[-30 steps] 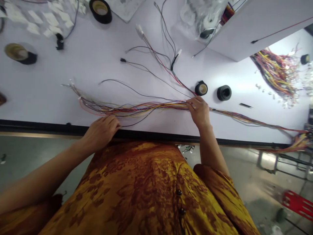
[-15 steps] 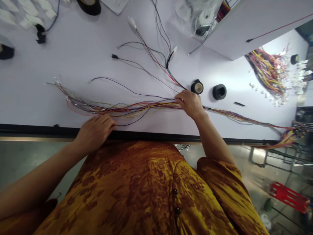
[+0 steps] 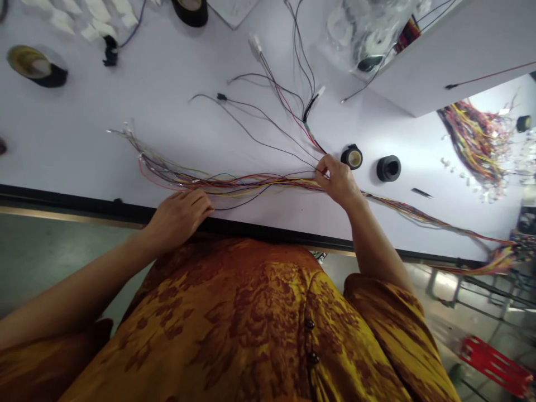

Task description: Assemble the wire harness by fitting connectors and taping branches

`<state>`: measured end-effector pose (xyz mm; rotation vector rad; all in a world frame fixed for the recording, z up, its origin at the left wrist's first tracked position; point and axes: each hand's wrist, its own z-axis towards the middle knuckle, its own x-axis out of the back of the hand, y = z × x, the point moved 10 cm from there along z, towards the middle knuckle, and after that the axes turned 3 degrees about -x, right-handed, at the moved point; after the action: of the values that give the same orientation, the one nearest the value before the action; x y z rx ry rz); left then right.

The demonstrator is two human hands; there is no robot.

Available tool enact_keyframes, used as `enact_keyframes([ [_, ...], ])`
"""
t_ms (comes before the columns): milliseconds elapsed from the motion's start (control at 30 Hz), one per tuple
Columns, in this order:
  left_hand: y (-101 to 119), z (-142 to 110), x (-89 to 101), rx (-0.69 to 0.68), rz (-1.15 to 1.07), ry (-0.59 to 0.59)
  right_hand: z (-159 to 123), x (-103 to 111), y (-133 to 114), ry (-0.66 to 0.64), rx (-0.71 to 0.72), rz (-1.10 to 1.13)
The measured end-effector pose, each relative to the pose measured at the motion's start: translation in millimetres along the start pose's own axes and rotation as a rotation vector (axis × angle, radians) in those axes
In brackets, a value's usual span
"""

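Note:
A long bundle of thin coloured wires (image 3: 251, 181) lies along the near side of the white table. My right hand (image 3: 340, 181) is closed over it, thumb and forefinger pinching a thin dark wire (image 3: 255, 138) that fans out to the left. Beside that wire runs another with a black connector (image 3: 221, 96). A branched cable with a white connector (image 3: 255, 43) also leads to the right fingertips. My left hand (image 3: 182, 215) rests at the table edge, fingers together, at the end of a dark blue wire (image 3: 243, 205); its fingertips are partly hidden.
Just beyond my right hand stand a black tape roll (image 3: 352, 157) and a black ring-shaped piece (image 3: 388, 168). Small tweezers (image 3: 421, 192) lie farther right. A heap of coloured wires (image 3: 477, 145) and a white panel (image 3: 427, 61) are at the right. Another tape roll (image 3: 37, 66) sits far left.
The thin dark wire has swung away from the bundle toward the wire with the black connector. My right fingers have lifted into a pinch. The whole view has shifted, while my left hand stays by the bundle.

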<state>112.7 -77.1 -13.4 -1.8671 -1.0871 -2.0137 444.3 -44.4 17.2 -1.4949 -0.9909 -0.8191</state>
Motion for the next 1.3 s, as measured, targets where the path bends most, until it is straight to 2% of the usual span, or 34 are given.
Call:
enact_keyframes([
  [133,0.6,1.0,1.4,-0.003,-0.029,0.015,4.2,-0.8,-1.8,-0.072,0.045,0.155],
  [267,2.0,3.2,2.6,0.008,-0.029,0.019,11.0,-3.4,-4.2,-0.159,0.073,0.215],
  [333,3.7,3.5,4.0,0.016,-0.068,0.004,13.1,-3.0,-3.8,-0.161,0.071,0.222],
  [433,3.2,1.0,11.4,0.048,-0.213,-0.004,13.2,4.8,5.0,-0.045,0.0,0.262],
  [500,-6.0,-2.4,23.3,0.127,-0.326,0.058,9.1,9.9,18.5,0.068,-0.108,0.358],
  [633,-35.1,-6.7,51.0,0.308,-0.343,0.25,-6.9,4.2,55.7,0.285,-0.392,0.813],
  [700,-42.9,0.0,55.9,0.323,-0.284,0.26,-12.2,-1.9,66.6,0.367,-0.466,1.008],
  [867,-48.0,28.9,45.5,0.261,-0.172,0.102,-15.0,-9.2,79.3,0.43,-0.585,1.159],
  [1000,-46.9,43.8,41.9,0.256,-0.068,-0.027,-15.3,-6.1,85.6,0.445,-0.637,1.195],
  [1133,-41.8,50.2,44.1,0.209,-0.019,-0.124,-17.0,-2.2,93.9,0.39,-0.667,1.225],
  [1300,-42.3,45.2,42.0,0.11,-0.031,-0.184,-23.0,1.6,103.7,0.426,-0.697,1.206],
])
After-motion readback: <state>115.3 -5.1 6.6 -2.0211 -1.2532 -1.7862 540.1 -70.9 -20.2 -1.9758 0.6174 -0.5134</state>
